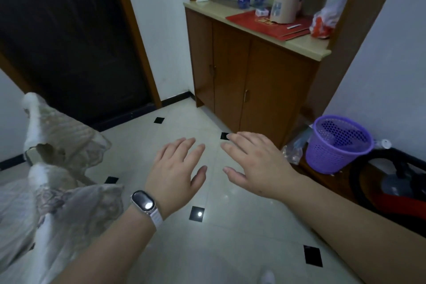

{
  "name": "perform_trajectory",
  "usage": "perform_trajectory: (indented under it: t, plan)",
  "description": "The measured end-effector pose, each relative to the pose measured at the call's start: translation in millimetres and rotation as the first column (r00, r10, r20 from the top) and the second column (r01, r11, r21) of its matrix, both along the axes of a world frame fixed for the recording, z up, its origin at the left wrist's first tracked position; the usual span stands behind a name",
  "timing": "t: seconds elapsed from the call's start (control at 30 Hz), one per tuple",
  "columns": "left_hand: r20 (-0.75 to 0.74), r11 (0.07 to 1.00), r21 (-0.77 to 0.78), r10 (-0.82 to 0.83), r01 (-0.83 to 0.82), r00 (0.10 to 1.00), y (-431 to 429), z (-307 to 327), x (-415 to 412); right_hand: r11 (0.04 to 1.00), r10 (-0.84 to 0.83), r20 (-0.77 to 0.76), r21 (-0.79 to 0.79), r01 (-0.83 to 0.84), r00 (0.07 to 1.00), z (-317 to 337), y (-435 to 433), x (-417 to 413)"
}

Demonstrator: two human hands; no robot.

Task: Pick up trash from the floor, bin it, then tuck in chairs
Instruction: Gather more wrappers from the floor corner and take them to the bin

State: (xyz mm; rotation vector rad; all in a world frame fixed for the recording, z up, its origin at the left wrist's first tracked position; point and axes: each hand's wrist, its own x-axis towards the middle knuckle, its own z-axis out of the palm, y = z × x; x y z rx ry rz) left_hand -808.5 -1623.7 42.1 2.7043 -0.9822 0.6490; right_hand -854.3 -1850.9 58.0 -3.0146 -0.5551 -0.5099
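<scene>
On the left are 2 chairs (pixel 57 136) in lacy white covers, one behind the other. In the middle the left hand (pixel 177 168), with a watch (pixel 143 203) on its wrist, and the right hand (pixel 255 163) hang side by side over the shiny floor (pixel 207 249), palms down, fingers straight and spread, holding nothing. Farther right is a brown cabinet (pixel 249 76), then a crumpled bit of clear plastic (pixel 292 152) just beside the purple bin (pixel 334 145), which stands by the wall, apart from both hands.
</scene>
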Motion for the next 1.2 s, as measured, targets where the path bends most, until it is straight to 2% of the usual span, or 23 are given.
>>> perform_trajectory:
  t: [0.2, 0.33, 0.47, 0.57, 0.73, 0.87, 1.07, 1.2]
  plan:
    - [0.021, 0.997, 0.016, 0.069, -0.069, 0.997, -17, -11, 83, 0.998, 0.06, 0.001, 0.027, -0.06, 0.998, -22, -23, 102]
    - [-0.015, 0.982, 0.093, 0.169, -0.167, 0.986, -36, -5, 152, 0.989, 0.132, -0.01, 0.075, -0.131, 0.991, -32, -46, 188]
    - [-0.022, 0.953, 0.145, 0.271, -0.266, 0.962, -50, 14, 216, 0.969, 0.224, -0.035, 0.111, -0.219, 0.974, -27, -63, 271]
    - [0.012, 0.917, 0.176, 0.362, -0.358, 0.932, -54, 33, 256, 0.955, 0.289, -0.045, 0.074, -0.286, 0.956, -18, -72, 330]
    - [-0.003, 0.869, 0.147, 0.479, -0.473, 0.878, -39, 41, 300, 0.939, 0.335, -0.08, 0.11, -0.326, 0.939, -11, -69, 402]
    - [-0.028, 0.858, 0.18, 0.494, -0.482, 0.869, -32, 32, 343, 0.917, 0.396, -0.103, 0.096, -0.387, 0.913, -9, -48, 456]
    - [-0.034, 0.868, 0.109, 0.49, -0.484, 0.871, -1, 10, 423, 0.909, 0.416, -0.124, 0.097, -0.406, 0.901, -11, -7, 538]
    - [-0.052, 0.871, 0.044, 0.492, -0.49, 0.869, 40, -5, 493, 0.926, 0.377, -0.155, 0.035, -0.376, 0.913, -10, 26, 605]
